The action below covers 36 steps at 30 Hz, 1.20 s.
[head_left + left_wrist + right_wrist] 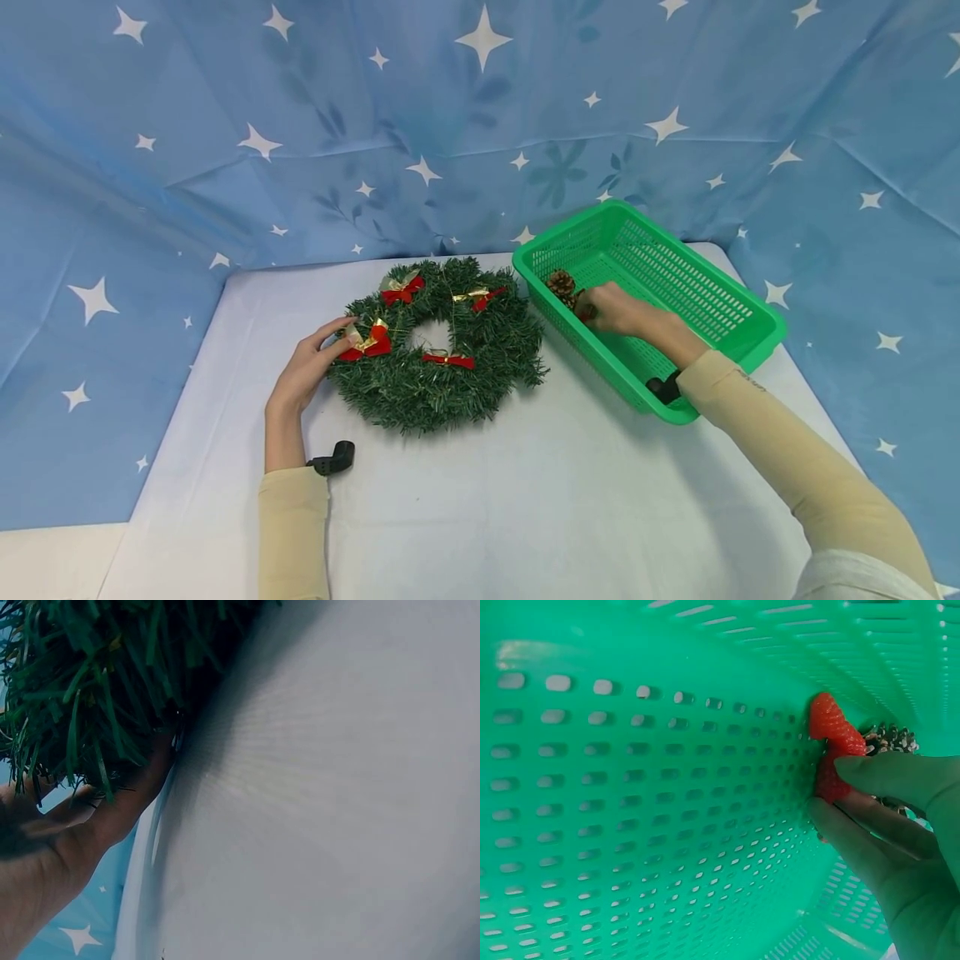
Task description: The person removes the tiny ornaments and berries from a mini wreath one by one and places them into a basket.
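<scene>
A green Christmas wreath [480, 392] lies on the white table, with several red and gold bows among its needles. My left hand [307, 367] grips the wreath's left edge beside a red bow [369, 343]. In the left wrist view, fingers [139, 799] reach under the green needles [90, 697]. Inside the green basket [705, 279], my right hand [617, 310] pinches a red, bumpy berry-like ornament [831, 780] between thumb and fingers, close to the basket wall. Another red piece [836, 727] of the same look shows just above it.
Pine cones [560, 283] sit in the basket's left end, beside the right hand. The basket stands at a slant on the table's right side, next to the wreath. A blue curtain [450, 108] with white stars hangs behind the white tabletop [480, 517].
</scene>
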Each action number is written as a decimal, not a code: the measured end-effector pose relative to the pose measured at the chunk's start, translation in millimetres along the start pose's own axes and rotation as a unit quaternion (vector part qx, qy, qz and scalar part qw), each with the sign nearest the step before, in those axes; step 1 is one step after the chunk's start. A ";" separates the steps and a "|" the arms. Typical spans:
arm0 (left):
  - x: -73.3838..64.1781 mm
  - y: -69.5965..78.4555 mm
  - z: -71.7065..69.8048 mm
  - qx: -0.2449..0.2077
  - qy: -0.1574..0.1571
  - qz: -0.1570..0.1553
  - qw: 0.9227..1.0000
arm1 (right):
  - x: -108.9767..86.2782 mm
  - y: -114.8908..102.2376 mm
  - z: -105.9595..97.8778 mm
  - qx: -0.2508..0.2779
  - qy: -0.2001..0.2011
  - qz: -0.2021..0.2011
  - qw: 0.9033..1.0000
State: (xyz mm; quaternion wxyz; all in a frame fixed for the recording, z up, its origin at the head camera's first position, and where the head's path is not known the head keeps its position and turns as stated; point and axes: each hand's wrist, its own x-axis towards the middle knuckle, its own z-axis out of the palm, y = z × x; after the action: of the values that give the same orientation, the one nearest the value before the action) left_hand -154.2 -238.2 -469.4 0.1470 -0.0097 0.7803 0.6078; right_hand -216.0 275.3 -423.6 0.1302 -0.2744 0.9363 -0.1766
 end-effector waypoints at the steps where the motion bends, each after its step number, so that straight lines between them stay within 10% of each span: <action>1: 0.2 -0.1 0.1 0.000 -0.001 0.000 1.000 | 0.0 0.1 0.1 0.000 -0.001 0.002 1.000; 36: 1.5 -2.9 -1.4 0.002 0.002 0.003 1.000 | 5.6 -14.8 -35.2 -0.004 0.054 -0.026 0.998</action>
State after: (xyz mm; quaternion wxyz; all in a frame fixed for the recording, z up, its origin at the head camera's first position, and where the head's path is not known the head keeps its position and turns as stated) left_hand -155.4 -240.1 -472.2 0.1441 -0.0080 0.7820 0.6064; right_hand -225.6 269.6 -386.6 0.0741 -0.2889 0.9352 -0.1910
